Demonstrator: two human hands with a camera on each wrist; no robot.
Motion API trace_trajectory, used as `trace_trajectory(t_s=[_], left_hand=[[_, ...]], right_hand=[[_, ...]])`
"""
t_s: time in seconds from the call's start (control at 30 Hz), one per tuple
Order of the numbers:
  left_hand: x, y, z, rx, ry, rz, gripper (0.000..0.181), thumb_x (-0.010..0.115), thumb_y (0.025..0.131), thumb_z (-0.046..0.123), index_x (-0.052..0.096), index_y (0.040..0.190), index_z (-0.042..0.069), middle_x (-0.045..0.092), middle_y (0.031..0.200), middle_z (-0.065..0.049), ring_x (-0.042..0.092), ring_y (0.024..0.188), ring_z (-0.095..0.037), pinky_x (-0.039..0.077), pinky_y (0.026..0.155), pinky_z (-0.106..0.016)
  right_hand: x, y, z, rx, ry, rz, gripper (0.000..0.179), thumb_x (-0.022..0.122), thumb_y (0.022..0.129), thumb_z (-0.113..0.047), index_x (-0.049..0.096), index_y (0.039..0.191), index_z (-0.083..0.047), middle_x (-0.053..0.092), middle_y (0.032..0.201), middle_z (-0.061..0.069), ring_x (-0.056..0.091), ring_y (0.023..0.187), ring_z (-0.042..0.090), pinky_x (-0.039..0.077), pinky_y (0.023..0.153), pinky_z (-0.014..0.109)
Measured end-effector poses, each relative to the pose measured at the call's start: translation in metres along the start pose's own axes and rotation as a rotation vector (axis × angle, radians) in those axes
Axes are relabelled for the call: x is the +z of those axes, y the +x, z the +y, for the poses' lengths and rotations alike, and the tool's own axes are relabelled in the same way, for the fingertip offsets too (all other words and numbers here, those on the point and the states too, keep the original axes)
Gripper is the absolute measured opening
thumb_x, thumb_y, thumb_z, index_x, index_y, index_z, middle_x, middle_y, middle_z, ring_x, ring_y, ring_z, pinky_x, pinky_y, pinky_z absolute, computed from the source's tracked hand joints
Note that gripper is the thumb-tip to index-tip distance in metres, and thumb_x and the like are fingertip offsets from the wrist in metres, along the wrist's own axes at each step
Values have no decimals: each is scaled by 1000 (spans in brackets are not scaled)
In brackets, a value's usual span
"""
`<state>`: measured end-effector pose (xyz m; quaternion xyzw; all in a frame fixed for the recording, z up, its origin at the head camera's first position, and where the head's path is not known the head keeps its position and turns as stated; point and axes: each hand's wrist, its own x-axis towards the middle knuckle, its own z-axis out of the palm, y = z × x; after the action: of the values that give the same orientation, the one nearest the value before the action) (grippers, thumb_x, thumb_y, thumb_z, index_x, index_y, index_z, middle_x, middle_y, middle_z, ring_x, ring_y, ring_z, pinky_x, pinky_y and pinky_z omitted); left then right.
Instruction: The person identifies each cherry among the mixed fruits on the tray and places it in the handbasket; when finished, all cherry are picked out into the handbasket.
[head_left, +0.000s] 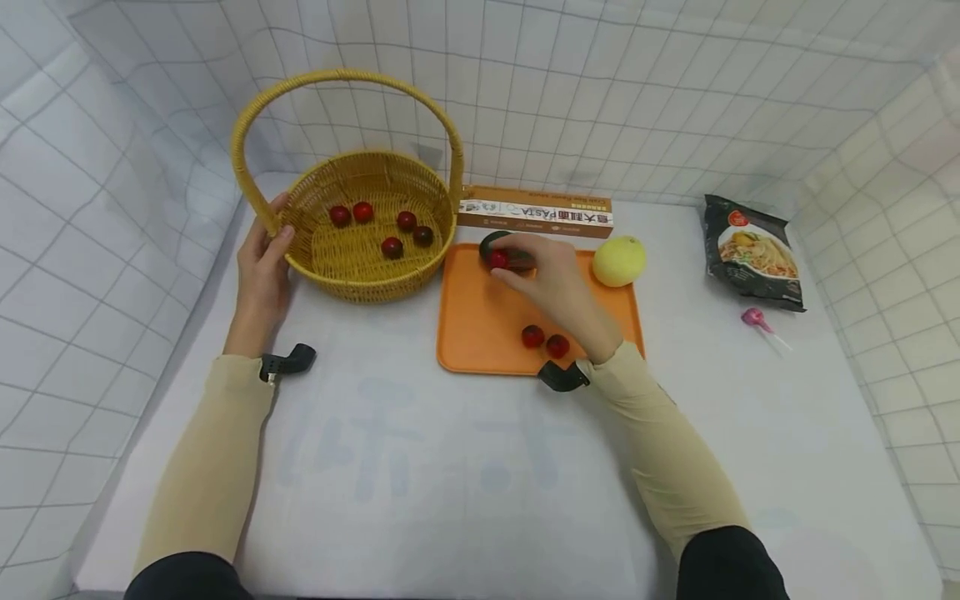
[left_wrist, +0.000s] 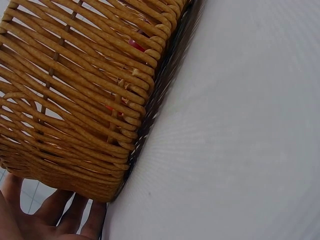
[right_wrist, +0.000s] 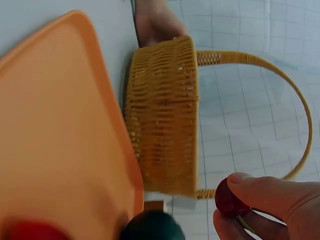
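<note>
My left hand (head_left: 262, 275) grips the left side of a yellow wicker basket (head_left: 360, 289), thumb at the rim and fingers along the outer wall. Several dark red cherries (head_left: 392, 247) lie inside the basket. Between thumb and fingers, my right hand (head_left: 558, 283) pinches a cherry (right_wrist: 229, 200) with a short green stem, held above the orange tray (head_left: 480, 333). Two more cherries (head_left: 532, 336) sit on the tray near its front edge. Behind the pinched cherry, a dark green, rounded thing (head_left: 487, 243) is partly hidden by the right hand.
A pale yellow-green round fruit (head_left: 619, 261) sits at the tray's back right corner. Behind the tray lies a long pasta box (head_left: 536, 221). Farther right are a black noodle packet (head_left: 753, 252) and a pink lollipop (head_left: 752, 317). White tiled-pattern sheets enclose the table's back and sides.
</note>
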<state>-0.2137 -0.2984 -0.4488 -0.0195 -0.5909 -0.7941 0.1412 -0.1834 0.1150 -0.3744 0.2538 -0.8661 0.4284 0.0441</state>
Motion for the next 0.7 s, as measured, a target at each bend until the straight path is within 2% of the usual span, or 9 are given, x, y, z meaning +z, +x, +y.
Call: trace_trajectory(t_s=[0.2, 0.43, 0.5, 0.6, 0.7], left_hand=[[-2, -1, -1, 4, -18, 13, 49, 62, 105, 9, 56, 153, 13, 47, 160, -11, 43, 145, -25, 36, 118, -30], [-2, -2, -3, 8, -11, 13, 49, 62, 105, 9, 56, 153, 14, 45, 162, -9, 41, 148, -25, 34, 120, -29], [-2, -1, -3, 12, -9, 10, 49, 62, 105, 10, 56, 154, 14, 46, 162, -10, 40, 148, -26, 34, 120, -30], [-2, 1, -4, 13, 3, 8, 49, 62, 105, 10, 56, 154, 14, 46, 162, -10, 40, 148, -26, 35, 119, -30], [-2, 3, -4, 16, 2, -3, 50, 63, 105, 12, 55, 154, 13, 45, 162, -10, 39, 149, -27, 33, 120, -31]], right_hand=[[20, 29, -20, -31, 35, -42, 35, 81, 94, -11, 74, 128, -4, 75, 125, 10, 77, 107, 24, 61, 93, 36], [45, 59, -36, -73, -47, -82, 33, 79, 96, -16, 74, 127, -5, 77, 122, 8, 73, 110, 19, 58, 93, 29], [52, 67, -38, -73, -34, -96, 31, 78, 97, -15, 74, 126, -4, 77, 121, 8, 73, 108, 18, 58, 92, 26], [62, 79, -40, -50, -59, -95, 28, 76, 98, -16, 74, 123, -4, 77, 117, 8, 72, 100, 17, 57, 87, 25], [71, 89, -40, 16, -79, -80, 25, 76, 99, -17, 75, 120, -3, 77, 111, 9, 71, 95, 17, 56, 83, 26]])
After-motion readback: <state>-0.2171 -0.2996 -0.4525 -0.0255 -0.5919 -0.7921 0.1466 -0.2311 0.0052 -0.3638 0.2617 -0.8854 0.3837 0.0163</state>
